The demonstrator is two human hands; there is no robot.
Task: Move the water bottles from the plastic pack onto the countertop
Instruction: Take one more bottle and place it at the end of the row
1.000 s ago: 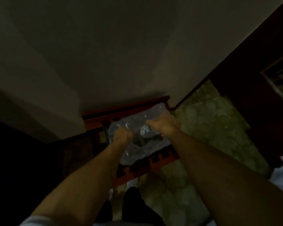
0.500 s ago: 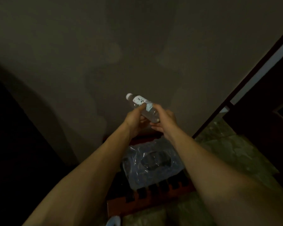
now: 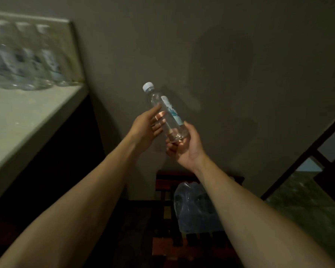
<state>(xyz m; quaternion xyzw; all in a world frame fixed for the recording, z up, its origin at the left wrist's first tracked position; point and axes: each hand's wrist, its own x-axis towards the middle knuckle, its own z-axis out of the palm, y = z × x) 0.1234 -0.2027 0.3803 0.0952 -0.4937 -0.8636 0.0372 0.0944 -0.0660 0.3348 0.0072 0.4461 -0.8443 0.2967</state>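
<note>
The right hand point(image 3: 184, 149) cups the base of a clear plastic water bottle with a white cap and a pale blue label point(image 3: 165, 113), fingers curled round its lower end, while the left hand point(image 3: 146, 126) lies against the bottle's side with fingers stretched along it, seen partly through the plastic; whether it truly grips cannot be told. The bottle is held in the air, tilted with its cap up and to the left, before a dim grey wall point(image 3: 220, 55). At the left, a pale countertop point(image 3: 17, 120) carries a blurred row of similar bottles point(image 3: 23, 57), cut off by the frame edge. Below, the crumpled clear plastic pack point(image 3: 193, 207) lies on a reddish slatted wooden stand point(image 3: 162, 246), partly hidden by the right forearm, its contents unclear.
</note>
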